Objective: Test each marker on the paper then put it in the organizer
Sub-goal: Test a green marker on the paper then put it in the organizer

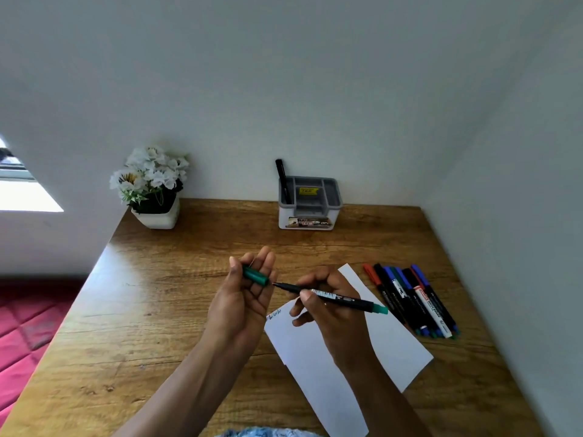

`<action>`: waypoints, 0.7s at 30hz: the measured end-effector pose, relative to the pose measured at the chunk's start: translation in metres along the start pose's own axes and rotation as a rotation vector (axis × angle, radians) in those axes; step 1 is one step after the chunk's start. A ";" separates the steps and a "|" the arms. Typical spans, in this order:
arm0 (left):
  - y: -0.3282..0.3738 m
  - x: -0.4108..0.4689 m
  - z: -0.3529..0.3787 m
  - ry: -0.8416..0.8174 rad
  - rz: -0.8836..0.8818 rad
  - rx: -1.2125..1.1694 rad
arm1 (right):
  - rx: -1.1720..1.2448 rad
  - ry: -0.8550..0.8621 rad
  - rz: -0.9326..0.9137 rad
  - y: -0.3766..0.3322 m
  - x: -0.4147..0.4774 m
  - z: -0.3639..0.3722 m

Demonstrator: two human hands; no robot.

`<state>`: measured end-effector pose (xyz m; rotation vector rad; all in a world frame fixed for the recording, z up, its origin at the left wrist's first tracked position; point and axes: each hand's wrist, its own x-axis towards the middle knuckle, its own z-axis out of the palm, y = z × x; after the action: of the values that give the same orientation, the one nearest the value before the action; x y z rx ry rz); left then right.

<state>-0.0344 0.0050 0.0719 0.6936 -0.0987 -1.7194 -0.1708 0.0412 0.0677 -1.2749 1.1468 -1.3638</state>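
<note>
My right hand [328, 307] grips an uncapped black marker with a green end [340, 298], its tip pointing left toward my left hand [249, 298]. The left hand pinches the green cap [255, 275] between thumb and fingers, just left of the tip. Both hover above the white paper [394, 339], which has small scribbles at its left corner [273, 314]. Several capped markers [413, 298] lie in a row to the right of the paper. The grey and white organizer [309, 212] stands at the back by the wall, with one black marker [281, 178] upright in its left slot.
A white pot of artificial white flowers [151, 190] stands at the back left corner of the wooden table [157, 310]. Walls close off the back and right sides. A pink quilted surface [28, 323] lies beyond the table's left edge.
</note>
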 end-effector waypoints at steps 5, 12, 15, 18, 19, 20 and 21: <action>0.004 -0.005 0.011 -0.007 -0.029 -0.036 | -0.051 0.017 -0.123 -0.008 -0.003 0.003; 0.000 -0.010 0.017 -0.032 -0.037 -0.020 | -0.159 0.029 -0.162 -0.011 0.001 0.010; 0.001 -0.010 0.016 -0.055 -0.047 -0.021 | -0.102 0.023 -0.112 -0.014 0.003 0.011; 0.001 -0.013 0.019 -0.086 -0.079 0.009 | -0.053 0.020 -0.038 -0.013 0.007 0.011; 0.000 -0.014 0.019 -0.090 -0.084 0.018 | -0.074 0.020 -0.036 -0.013 0.008 0.012; 0.000 -0.014 0.020 -0.091 -0.083 0.021 | -0.100 0.019 -0.043 -0.013 0.010 0.012; 0.001 -0.014 0.020 -0.091 -0.080 0.018 | -0.123 0.021 -0.061 -0.013 0.011 0.013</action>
<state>-0.0422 0.0117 0.0943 0.6398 -0.1510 -1.8294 -0.1589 0.0315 0.0827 -1.3958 1.2318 -1.3713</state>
